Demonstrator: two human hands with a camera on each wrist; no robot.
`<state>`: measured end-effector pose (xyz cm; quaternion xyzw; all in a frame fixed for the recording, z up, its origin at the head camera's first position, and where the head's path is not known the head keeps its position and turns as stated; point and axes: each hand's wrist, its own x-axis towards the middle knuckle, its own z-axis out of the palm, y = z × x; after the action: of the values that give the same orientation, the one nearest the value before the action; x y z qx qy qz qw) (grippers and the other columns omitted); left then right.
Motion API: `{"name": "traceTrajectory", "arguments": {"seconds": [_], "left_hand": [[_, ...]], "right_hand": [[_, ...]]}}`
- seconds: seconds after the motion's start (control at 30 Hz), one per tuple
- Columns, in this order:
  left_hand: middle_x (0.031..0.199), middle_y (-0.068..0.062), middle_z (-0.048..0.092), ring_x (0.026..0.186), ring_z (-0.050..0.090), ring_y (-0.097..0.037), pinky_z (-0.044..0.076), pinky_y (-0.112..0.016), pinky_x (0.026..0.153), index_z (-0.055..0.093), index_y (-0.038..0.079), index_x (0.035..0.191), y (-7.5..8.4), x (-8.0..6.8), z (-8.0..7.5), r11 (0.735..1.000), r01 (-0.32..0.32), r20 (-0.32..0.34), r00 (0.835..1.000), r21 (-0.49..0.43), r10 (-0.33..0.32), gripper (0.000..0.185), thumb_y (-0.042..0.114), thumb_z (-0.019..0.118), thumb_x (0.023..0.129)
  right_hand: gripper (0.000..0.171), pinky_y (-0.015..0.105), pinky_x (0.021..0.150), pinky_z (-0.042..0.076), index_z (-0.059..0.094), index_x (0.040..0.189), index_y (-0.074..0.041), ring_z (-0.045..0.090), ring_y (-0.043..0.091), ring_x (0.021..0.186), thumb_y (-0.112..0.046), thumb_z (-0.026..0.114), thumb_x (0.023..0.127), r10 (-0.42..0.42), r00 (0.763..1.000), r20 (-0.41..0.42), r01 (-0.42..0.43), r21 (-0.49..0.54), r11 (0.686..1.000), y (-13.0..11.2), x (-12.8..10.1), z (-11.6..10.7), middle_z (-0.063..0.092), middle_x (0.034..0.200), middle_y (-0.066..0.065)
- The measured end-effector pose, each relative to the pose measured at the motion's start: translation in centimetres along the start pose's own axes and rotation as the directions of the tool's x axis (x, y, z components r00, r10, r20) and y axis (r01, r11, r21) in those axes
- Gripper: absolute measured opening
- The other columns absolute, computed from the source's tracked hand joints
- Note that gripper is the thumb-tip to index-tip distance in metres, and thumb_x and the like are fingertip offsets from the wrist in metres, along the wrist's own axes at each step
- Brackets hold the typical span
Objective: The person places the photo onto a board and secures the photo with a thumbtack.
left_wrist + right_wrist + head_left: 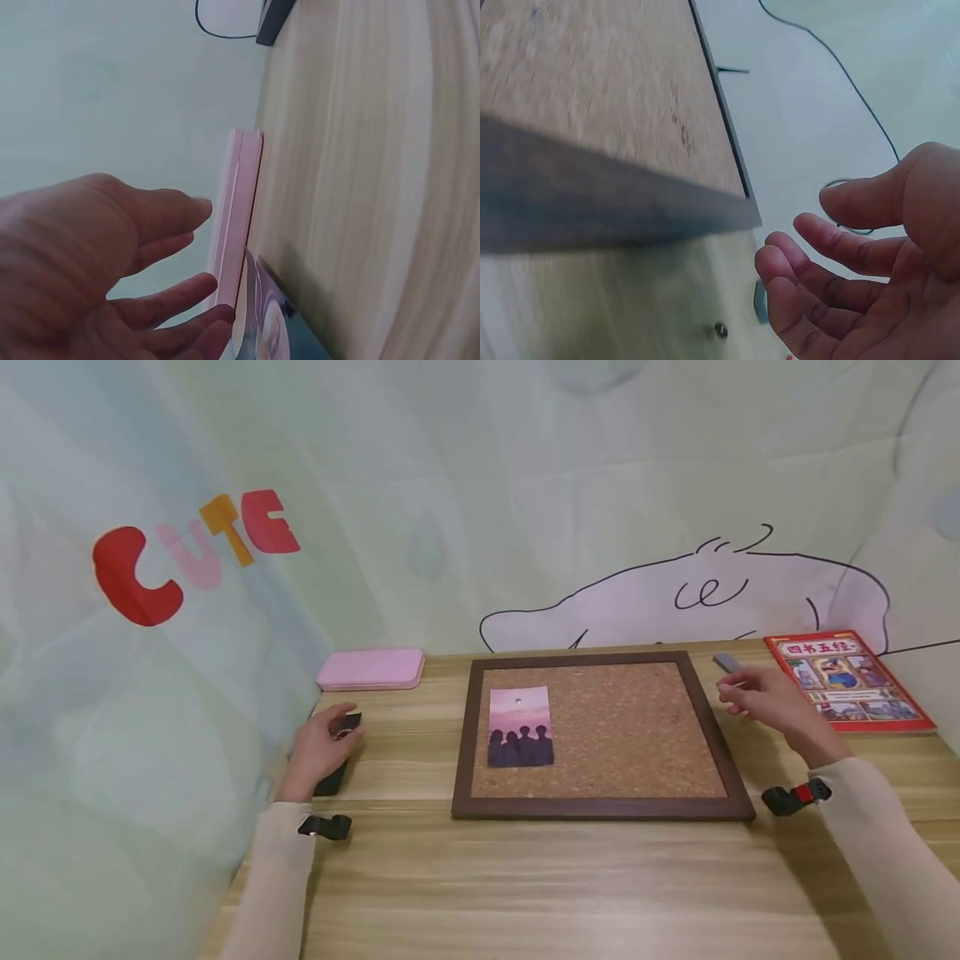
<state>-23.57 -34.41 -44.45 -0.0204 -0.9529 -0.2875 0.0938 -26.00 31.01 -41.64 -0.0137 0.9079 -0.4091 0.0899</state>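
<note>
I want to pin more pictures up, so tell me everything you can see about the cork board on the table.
The cork board lies flat at the middle of the wooden table, between the two hands. It is squarish, with a speckled tan cork face inside a dark brown frame that looks like wood. One photo card, dark silhouettes against a pink sky, is fixed near its left side by a small pin at the top. The rest of the cork is bare. Neither hand touches it.

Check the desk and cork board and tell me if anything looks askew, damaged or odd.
Nothing stands out. The cork board lies flat on the wooden desk, and the photo card is pinned roughly straight. The pink case and red book lie flat too.
</note>
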Motion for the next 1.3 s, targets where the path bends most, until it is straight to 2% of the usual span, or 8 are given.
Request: {"name": "traceTrajectory", "arguments": {"seconds": [0.13,0.23,0.33,0.53,0.63,0.77,1.07,1.3], "left_hand": [[0.130,-0.031,0.060,0.112,0.064,-0.045,0.051,-0.055,0.092,0.056,-0.001,0.138,-0.7,-0.3,-0.4,1.000,0.009,-0.012,1.000,0.010,-0.009,0.046,0.012,0.066,0.095],[0.122,-0.030,0.064,0.101,0.066,-0.042,0.054,-0.047,0.080,0.056,0.000,0.138,-0.7,-0.6,-0.9,1.000,0.025,-0.019,1.000,0.020,-0.024,0.046,0.012,0.065,0.094],[0.116,-0.029,0.067,0.090,0.064,-0.036,0.050,-0.035,0.068,0.058,0.000,0.136,-0.7,-0.7,-1.3,0.999,0.037,-0.032,0.999,0.026,-0.036,0.046,0.012,0.067,0.093],[0.118,-0.029,0.065,0.091,0.062,-0.038,0.050,-0.033,0.065,0.058,0.000,0.136,-1.2,-0.8,-1.6,0.999,0.050,-0.034,0.998,0.018,-0.050,0.049,0.011,0.070,0.090],[0.122,-0.029,0.063,0.093,0.061,-0.039,0.049,-0.035,0.066,0.057,0.000,0.137,-1.6,-0.8,-1.5,0.998,0.056,-0.035,0.998,0.022,-0.055,0.051,0.008,0.069,0.088],[0.125,-0.029,0.062,0.097,0.058,-0.040,0.045,-0.039,0.074,0.057,0.000,0.137,-2.0,-0.7,-1.3,0.996,0.063,-0.045,0.997,0.060,-0.060,0.052,0.007,0.067,0.087],[0.129,-0.035,0.056,0.110,0.055,-0.046,0.043,-0.056,0.094,0.054,-0.001,0.139,-1.9,-0.7,-1.0,0.989,0.115,0.000,0.993,0.097,-0.115,0.060,0.011,0.074,0.084],[0.125,-0.037,0.056,0.110,0.053,-0.050,0.042,-0.060,0.093,0.053,0.000,0.139,-2.0,-0.6,-0.4,0.981,0.117,-0.013,0.993,0.157,-0.116,0.061,0.015,0.076,0.084]], "right_hand": [[0.053,0.030,0.074,0.055,0.053,0.130,0.010,0.062,0.026,0.094,-0.037,0.049,0.105,0.027,1.000,-0.010,-0.028,-0.028,0.999,1.0,-0.2,-0.5,0.061,0.119,0.029],[0.055,0.030,0.075,0.054,0.053,0.130,0.011,0.060,0.030,0.097,-0.038,0.049,0.105,0.057,0.998,-0.013,-0.057,-0.063,0.996,1.7,-0.4,-1.0,0.061,0.116,0.029],[0.054,0.031,0.073,0.050,0.054,0.129,0.011,0.057,0.030,0.095,-0.037,0.049,0.104,0.090,0.996,-0.014,-0.091,-0.096,0.991,2.4,-0.5,-1.5,0.063,0.105,0.023],[0.048,0.031,0.069,0.049,0.055,0.124,0.014,0.056,0.027,0.088,-0.028,0.056,0.101,0.164,0.987,0.000,-0.163,-0.093,0.982,3.8,-0.4,-2.0,0.063,0.094,0.014],[0.045,0.032,0.067,0.050,0.057,0.121,0.013,0.056,0.026,0.084,-0.026,0.059,0.099,0.181,0.984,0.004,-0.179,-0.103,0.978,4.4,-0.3,-1.9,0.063,0.090,0.012],[0.044,0.032,0.065,0.049,0.060,0.116,0.012,0.056,0.025,0.080,-0.027,0.063,0.097,0.166,0.986,0.000,-0.164,-0.130,0.978,4.8,-0.1,-1.7,0.063,0.084,0.009],[0.043,0.032,0.063,0.046,0.063,0.110,0.010,0.055,0.025,0.077,-0.030,0.067,0.095,0.173,0.983,-0.068,-0.182,-0.160,0.970,5.1,-0.1,-1.3,0.062,0.081,0.009],[0.038,0.031,0.063,0.047,0.066,0.110,0.009,0.055,0.026,0.080,-0.026,0.067,0.095,0.173,0.982,-0.074,-0.183,-0.153,0.971,5.2,0.0,-1.2,0.063,0.085,0.011]]}}
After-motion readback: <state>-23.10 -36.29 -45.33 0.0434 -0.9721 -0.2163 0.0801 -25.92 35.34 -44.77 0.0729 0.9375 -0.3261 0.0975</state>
